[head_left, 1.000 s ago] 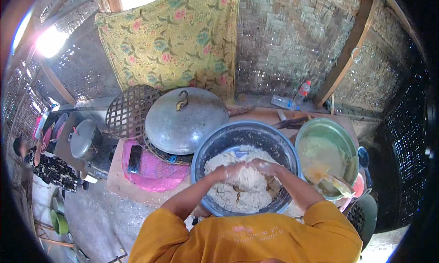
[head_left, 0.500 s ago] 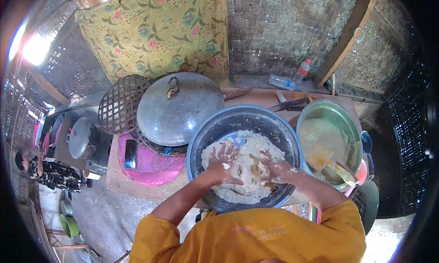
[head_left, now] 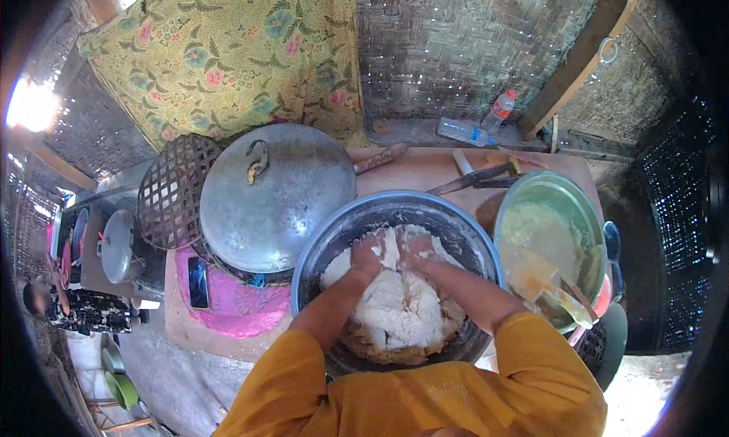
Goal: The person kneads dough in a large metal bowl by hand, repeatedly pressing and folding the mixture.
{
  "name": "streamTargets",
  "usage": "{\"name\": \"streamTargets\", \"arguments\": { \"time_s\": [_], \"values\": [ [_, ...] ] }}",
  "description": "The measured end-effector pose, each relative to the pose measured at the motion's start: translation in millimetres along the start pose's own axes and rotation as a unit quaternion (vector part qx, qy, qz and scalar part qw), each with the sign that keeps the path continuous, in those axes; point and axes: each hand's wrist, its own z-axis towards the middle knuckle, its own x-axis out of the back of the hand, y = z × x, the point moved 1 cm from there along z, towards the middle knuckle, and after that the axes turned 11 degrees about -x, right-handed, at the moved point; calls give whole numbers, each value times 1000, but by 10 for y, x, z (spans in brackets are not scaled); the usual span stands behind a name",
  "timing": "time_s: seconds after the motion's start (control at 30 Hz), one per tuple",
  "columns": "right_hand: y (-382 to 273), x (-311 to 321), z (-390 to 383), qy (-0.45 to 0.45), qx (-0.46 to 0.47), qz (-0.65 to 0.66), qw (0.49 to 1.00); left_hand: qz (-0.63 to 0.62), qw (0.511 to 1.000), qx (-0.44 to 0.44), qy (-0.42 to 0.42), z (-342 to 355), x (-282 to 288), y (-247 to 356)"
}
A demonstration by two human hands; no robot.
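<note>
A large blue basin (head_left: 302,300) holds a heap of white flour (head_left: 402,312) with damp brownish dough (head_left: 395,355) along its near side. My left hand (head_left: 367,256) and my right hand (head_left: 414,250) are side by side at the far part of the heap, a small gap between them. Both are dusted white and pressed into the flour, which hides most of their fingers. Whether they grip any of it does not show.
Right of the basin stands a green tub (head_left: 543,180) with pale liquid and a scoop-like tool (head_left: 573,304). A big lidded metal pot (head_left: 281,201), a woven basket (head_left: 176,190), pink cloth (head_left: 235,308) and phone (head_left: 198,282) lie left. Bottles (head_left: 465,132) are behind. Another person (head_left: 87,308) is far left.
Both hands have moved from the middle of the flour to its far side and closer together. White flour now lies heaped nearer me, with brownish dough showing at the near edge. The view has shifted slightly.
</note>
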Motion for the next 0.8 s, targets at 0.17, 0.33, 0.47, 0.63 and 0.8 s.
{"name": "streamTargets", "arguments": {
  "time_s": [0.17, 0.33, 0.47, 0.63, 0.8],
  "values": [
    [382, -114, 352, -39, -2, 9, 999, 253, 950, -94, -157, 247, 181, 302],
    [350, -126, -24, -103, 140, 166, 971, 203, 952, -209, -97, 36, -71, -356],
    [129, 133, -1511, -79, 41, 17, 996, 94, 959, -222, -148, -1054, 619, 787],
    [-245, 673, -2319, -67, 37, -9, 997, 135, 938, -313, -70, -1557, 394, 447],
    [145, 291, -1775, 169, 87, -58, 980, 252, 929, -213, -170, -1206, 853, 891]
  ]
}}
